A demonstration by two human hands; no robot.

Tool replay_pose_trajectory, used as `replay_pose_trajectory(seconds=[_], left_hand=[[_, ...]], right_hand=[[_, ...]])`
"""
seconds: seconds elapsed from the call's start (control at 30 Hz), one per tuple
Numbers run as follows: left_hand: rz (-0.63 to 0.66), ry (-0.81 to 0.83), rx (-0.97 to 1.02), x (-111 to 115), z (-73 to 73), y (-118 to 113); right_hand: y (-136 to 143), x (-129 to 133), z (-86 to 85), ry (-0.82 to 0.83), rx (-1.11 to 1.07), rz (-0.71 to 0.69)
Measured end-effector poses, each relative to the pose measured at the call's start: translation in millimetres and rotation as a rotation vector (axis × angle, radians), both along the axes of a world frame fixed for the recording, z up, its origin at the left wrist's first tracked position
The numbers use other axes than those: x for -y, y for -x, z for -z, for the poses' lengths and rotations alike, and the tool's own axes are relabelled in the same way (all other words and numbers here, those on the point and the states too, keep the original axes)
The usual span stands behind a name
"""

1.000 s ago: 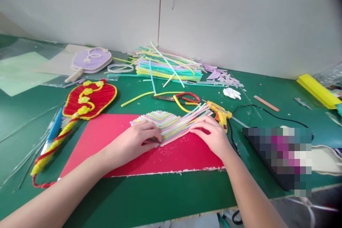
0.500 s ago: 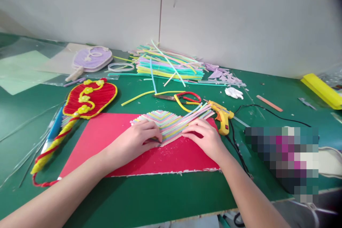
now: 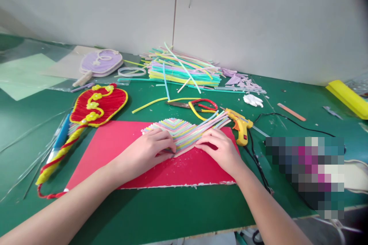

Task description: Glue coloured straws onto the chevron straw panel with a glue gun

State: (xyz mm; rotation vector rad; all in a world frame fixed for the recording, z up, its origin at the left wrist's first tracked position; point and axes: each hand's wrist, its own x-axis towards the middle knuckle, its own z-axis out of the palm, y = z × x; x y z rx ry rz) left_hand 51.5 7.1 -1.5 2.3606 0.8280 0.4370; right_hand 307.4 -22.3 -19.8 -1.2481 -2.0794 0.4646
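Note:
Pastel pipe cleaners [image 3: 184, 132] lie side by side in a V-shaped striped panel on a red sheet [image 3: 115, 160], their loose ends fanning toward the upper right. My left hand [image 3: 153, 145] rests on the panel's left part, fingers closed. A thin dark thing [image 3: 168, 151] shows at its fingertips, too hidden to name. My right hand [image 3: 220, 146] has its thumb and fingers drawn together on the pale pink pipe cleaner [image 3: 184, 152] along the front edge. Its fingers also touch the neighbouring strips.
A yellow glue gun [image 3: 242, 127] lies right of the panel, its black cord trailing. Behind are red-handled scissors [image 3: 201, 104] and a pile of pipe cleaners [image 3: 184, 72]. At left lies a red fan [image 3: 97, 105]; a lilac fan [image 3: 100, 61] is farther back. A pixelated object [image 3: 307, 172] sits right.
The whole view has shifted slightly. Both hands stay at the same places on the striped panel, with no other visible change.

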Motion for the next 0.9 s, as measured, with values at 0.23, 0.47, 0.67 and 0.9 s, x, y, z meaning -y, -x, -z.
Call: replay_pose_trajectory(seconds=[0.23,0.47,0.67,0.9], left_hand=[[-0.005,0.027,0.064,-2,1.5,0],[0.013,0.009,0.114,-4,6.9,1],[0.027,0.006,0.142,-5,11.3,2],[0.021,0.010,0.155,-5,11.1,1]], right_hand=[[5,17,-14.6,-0.166,0.107,0.077],[46,79,-10.2,-0.169,0.462,0.181],[53,87,11.5,-0.116,0.574,0.221],[54,89,11.4,-0.111,0.553,0.249]])
